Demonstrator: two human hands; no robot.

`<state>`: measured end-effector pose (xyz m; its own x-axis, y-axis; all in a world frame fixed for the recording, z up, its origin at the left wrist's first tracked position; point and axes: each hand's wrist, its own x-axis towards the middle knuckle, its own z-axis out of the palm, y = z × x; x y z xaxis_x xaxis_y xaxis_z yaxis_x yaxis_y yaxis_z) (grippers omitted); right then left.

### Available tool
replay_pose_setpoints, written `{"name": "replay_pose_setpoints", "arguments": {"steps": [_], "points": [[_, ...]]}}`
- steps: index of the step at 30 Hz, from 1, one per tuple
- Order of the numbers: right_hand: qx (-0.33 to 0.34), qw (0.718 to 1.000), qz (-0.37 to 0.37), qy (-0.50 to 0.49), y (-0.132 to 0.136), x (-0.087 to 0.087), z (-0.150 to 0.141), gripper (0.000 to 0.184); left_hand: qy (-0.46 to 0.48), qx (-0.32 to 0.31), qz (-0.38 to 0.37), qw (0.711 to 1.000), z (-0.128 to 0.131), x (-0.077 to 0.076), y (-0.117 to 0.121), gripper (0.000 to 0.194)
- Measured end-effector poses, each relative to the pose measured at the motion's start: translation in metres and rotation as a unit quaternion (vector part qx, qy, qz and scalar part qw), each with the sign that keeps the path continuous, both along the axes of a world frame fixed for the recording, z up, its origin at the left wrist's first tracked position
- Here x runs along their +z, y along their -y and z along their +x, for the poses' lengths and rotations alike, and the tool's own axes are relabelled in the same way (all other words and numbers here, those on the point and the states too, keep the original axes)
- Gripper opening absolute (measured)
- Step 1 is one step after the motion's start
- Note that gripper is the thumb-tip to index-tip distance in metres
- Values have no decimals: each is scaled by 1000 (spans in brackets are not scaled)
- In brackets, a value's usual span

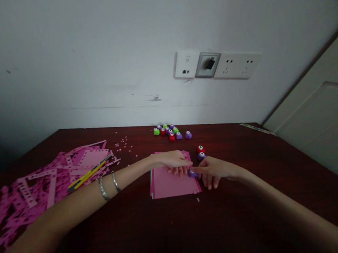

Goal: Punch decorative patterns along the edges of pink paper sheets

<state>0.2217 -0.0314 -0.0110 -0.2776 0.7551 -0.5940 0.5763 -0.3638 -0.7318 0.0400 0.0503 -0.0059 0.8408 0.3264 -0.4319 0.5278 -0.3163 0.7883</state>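
Note:
A pink sheet of paper (173, 186) lies on a small stack on the dark table, with pale edges showing beneath it. My left hand (175, 161) rests on its upper part, fingers bent and pressing on the paper. At the sheet's right edge sits a small purple craft punch (192, 173). My right hand (213, 169) has its fingers closed around that punch from the right, with part of it hidden by the fingers. Just beyond my right hand stand another purple punch (201, 156) and a red punch (200, 149).
A heap of pink punched strips (49, 177) covers the table's left side, with a yellow utility knife (88, 174) on it. Several colourful punches (172, 136) stand at the back. Tiny pink cutouts (121, 146) are scattered nearby. A patterned strip (257, 128) lies back right, near the wall (109, 69).

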Motion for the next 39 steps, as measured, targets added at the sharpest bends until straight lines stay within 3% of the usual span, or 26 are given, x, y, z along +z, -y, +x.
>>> {"name": "replay_pose_setpoints", "arguments": {"steps": [7, 13, 24, 32, 39], "points": [[-9, 999, -36, 21, -3, 9, -5, 47, -59, -17, -108, 992, 6, -2, -6, 52], [0, 997, -81, 15, -9, 15, -6, 44, -78, -40, -142, 986, 14, -10, -16, 46], [26, 992, -119, 25, -20, 29, -16, 35, -64, -28, -149, 986, 18, -14, -15, 37], [66, 990, -76, 104, -15, 41, -35, 40, -54, 9, -162, 985, 17, -21, -13, 36], [29, 993, -44, 102, -7, 33, -27, 47, -38, 21, -86, 995, 7, -12, -2, 42]]}}
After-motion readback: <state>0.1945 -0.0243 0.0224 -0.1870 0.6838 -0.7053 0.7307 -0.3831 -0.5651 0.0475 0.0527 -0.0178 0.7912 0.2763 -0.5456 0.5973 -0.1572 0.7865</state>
